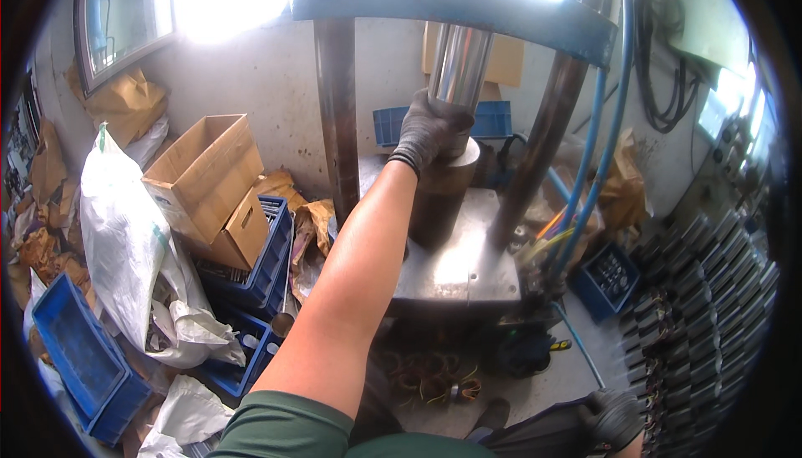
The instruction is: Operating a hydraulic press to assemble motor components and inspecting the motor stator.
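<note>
My left hand (430, 131), in a dark grey glove, reaches forward into a press and is closed at the lower end of its shiny steel ram (461, 61). What the fingers wrap round is mostly hidden by the glove. Just below the hand stands a thick dark cylinder (437, 203) with a bright metal top, upright on the steel press bed (493, 270). My right hand (614, 418), gloved too, rests low at the right by my dark-trousered leg; its fingers are too dark and bent away to read.
Dark posts (336, 116) and a blue crossbeam (451, 0) frame the press. Blue hoses (597, 157) hang at its right. Cardboard boxes (205, 178), a white sack (125, 241) and a blue crate (79, 333) crowd the left. Stacked metal parts (702, 316) fill the right; wire-wound parts (430, 374) lie below.
</note>
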`<control>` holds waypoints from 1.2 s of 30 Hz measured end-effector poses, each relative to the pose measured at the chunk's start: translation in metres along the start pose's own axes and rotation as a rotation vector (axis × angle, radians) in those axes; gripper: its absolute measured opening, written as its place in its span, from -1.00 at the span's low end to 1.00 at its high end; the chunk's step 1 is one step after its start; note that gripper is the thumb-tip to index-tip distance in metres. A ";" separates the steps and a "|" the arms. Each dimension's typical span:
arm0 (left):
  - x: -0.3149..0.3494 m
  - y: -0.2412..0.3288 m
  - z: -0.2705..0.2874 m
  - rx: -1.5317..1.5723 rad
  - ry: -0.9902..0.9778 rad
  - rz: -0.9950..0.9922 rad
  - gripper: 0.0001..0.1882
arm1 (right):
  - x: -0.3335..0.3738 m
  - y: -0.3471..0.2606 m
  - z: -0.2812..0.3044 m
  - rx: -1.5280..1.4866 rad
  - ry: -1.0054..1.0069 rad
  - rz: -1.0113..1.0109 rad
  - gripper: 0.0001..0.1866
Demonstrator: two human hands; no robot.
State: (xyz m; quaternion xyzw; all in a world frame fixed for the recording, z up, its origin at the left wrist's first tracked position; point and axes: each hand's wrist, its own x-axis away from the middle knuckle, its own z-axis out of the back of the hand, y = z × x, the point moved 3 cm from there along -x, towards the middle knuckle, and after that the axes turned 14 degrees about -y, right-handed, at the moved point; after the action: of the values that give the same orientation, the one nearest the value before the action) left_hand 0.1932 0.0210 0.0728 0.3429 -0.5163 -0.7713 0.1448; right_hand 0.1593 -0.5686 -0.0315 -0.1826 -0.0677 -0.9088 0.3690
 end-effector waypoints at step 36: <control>-0.006 -0.012 -0.012 0.519 -0.129 -0.204 -0.15 | -0.064 0.021 0.125 -0.147 0.618 0.203 -0.48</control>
State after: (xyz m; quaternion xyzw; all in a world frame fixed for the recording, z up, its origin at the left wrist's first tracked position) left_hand 0.2077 0.0214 0.0615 0.3690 -0.6673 -0.6443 -0.0592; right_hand 0.2513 -0.5097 0.0591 0.0695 0.1317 -0.8823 0.4466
